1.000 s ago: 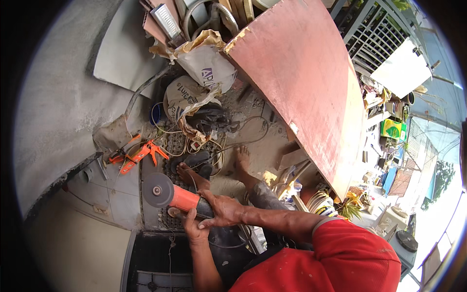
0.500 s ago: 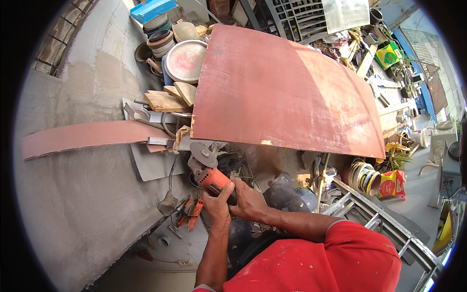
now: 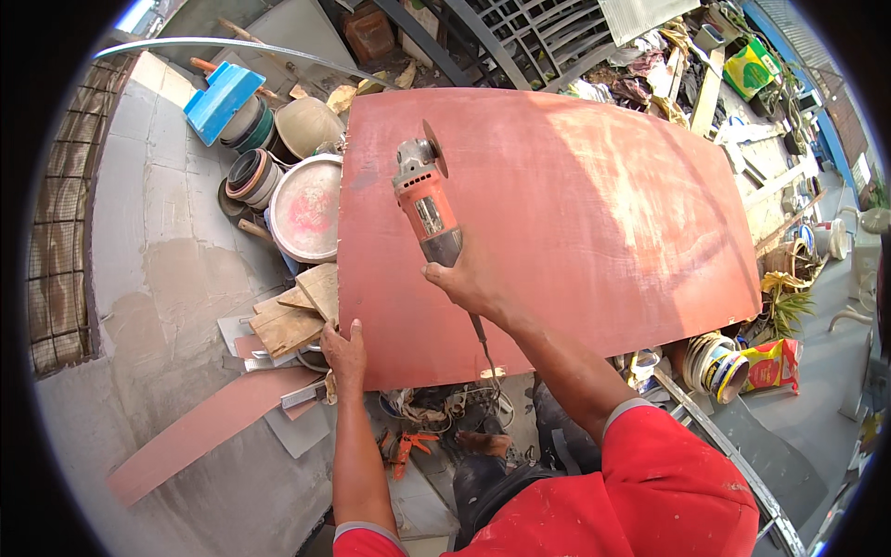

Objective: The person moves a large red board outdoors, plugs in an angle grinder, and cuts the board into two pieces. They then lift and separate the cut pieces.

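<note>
Up from down by the floor junk, the right hand (image 3: 469,278) now grips the orange grinder (image 3: 425,200) tight over the big red board (image 3: 548,223), w/ its disc at 11 o'clock, & left hand (image 3: 345,353) lies flat, fingers spread, on the board's 7 o'clock edge.

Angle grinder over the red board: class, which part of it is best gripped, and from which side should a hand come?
Grip the angle grinder by its long, narrow rear body, coming from the cable end nearest the person. The cutting disc sits at the far end over the red board, so this probably keeps fingers away from it. The right hand already grips there; the left hand rests on the board's near edge.
</note>
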A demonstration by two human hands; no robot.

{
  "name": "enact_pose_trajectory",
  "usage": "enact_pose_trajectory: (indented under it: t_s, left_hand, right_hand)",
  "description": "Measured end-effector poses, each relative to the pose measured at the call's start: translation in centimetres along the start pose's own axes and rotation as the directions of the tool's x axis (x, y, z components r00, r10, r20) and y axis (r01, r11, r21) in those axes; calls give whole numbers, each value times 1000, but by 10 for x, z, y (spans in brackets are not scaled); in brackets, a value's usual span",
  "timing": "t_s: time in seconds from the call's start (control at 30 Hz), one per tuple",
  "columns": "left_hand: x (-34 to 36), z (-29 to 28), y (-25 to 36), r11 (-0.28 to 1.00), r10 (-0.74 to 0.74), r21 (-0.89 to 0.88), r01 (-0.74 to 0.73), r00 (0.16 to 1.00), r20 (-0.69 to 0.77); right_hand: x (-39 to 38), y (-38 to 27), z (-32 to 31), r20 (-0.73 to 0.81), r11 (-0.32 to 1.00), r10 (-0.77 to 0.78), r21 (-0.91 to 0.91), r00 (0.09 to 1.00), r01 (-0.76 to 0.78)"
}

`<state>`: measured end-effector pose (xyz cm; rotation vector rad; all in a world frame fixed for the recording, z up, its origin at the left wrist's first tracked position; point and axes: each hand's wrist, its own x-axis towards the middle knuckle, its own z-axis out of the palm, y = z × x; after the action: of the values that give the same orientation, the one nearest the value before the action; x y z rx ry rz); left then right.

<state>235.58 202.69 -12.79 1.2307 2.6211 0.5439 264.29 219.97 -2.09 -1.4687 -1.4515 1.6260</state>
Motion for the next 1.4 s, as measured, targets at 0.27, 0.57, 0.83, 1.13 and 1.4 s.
enact_pose_trajectory:
  t_s: [0.27,0.57,0.83,1.13,1.4]
  left_hand:
    - [28,39,8,918,-157,367,150,987,-9]
    - [25,59,-14,987,-153,37,154,988,-16]
    - [22,73,-22,980,-193,47,194,981,-20]
    - [22,78,-27,983,-174,59,176,984,-32]
    - [22,78,-28,983,-146,107,150,988,-46]
  right_hand:
    - [277,31,-75,-179,988,84,140,980,-59]
    - [431,113,-89,-263,986,160,78,952,-144]
    - [486,140,-88,-322,990,134,81,937,-114]
    - [515,164,-84,-347,990,139,71,928,-122]
    - [525,171,-84,-359,993,117,62,926,-102]
